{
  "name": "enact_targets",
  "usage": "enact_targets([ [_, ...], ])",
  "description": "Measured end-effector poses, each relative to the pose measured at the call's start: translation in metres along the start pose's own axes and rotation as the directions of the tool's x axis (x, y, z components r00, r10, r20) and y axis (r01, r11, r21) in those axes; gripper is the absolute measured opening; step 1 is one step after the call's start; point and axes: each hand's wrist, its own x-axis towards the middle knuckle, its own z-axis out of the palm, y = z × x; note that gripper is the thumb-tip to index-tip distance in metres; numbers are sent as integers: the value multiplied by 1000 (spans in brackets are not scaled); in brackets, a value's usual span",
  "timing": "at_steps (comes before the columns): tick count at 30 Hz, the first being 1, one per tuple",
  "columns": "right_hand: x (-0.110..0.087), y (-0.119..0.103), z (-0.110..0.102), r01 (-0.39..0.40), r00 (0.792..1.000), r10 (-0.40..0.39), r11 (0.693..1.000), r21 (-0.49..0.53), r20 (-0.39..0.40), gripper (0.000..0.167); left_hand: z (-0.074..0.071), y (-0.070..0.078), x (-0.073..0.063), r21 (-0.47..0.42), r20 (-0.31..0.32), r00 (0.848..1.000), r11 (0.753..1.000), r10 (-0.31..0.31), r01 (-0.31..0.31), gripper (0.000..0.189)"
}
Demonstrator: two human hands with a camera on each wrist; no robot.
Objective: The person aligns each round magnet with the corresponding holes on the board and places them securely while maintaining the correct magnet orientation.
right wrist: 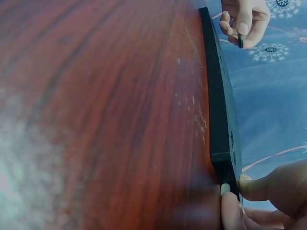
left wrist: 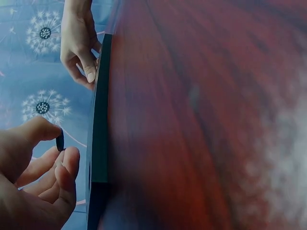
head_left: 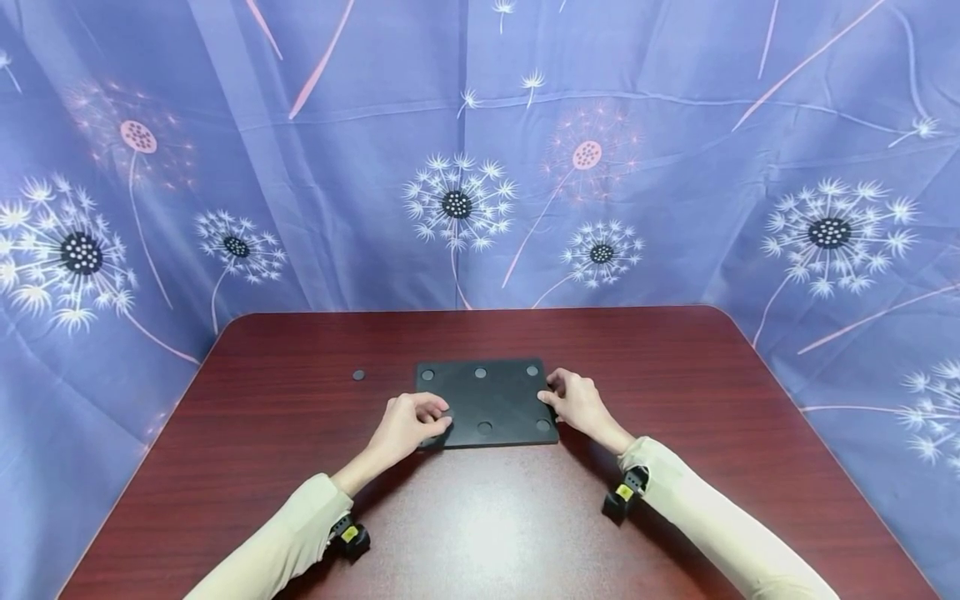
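"So, what's furthest left on the red-brown table (head_left: 292,421)?"

"A small dark disc (head_left: 358,375). It lies all by itself, and no hand touches it. I'd say that spot keeps it out of the way but easy to reach."

"And next?"

"The left hand (head_left: 407,427). It pinches another dark disc (left wrist: 60,139) by the rim with its fingertips. I guess that's because the disc is so thin and little. It's held nearly flat, just above the board, and I see a gap between them."

"Which board?"

"The flat black board (head_left: 510,400), in the middle. It has round hollows (head_left: 481,372) in two rows. I count three along the far side, then one in the middle and one at the right on the close side."

"What about the close left corner?"

"The left hand covers it, so I can't tell."

"Are there discs inside the hollows?"

"Can't tell that either. They're all dark grey on black."

"And on the right?"

"The right hand (head_left: 581,404) grips the board's right edge, with the thumb against the top and other fingers along the side. My guess is that it stops the board from sliding while the left hand is busy."
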Motion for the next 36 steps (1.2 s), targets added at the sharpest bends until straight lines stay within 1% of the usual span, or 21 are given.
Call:
enact_targets([
  [7,1,-1,-2,4,1000,-4,1000,1,5,27,3,7,2,17,10,1000,1000,14,-14,10],
  [10,1,-1,-2,-5,1000,5,1000,1,4,27,5,8,3,19,18,1000,1000,7,-8,9],
  [12,1,-1,-1,-9,1000,9,1000,3,7,27,5,9,3,23,29,1000,1000,1,-2,10],
  [19,0,0,0,-23,1000,23,1000,5,19,26,6,12,4,50,64,998,999,16,-19,10],
  [27,0,-1,-1,-25,1000,25,1000,5,16,26,15,17,10,65,106,994,997,40,-48,9],
  [36,1,0,-1,-27,999,27,1000,1,25,25,23,22,16,73,152,988,996,29,-41,9],
])
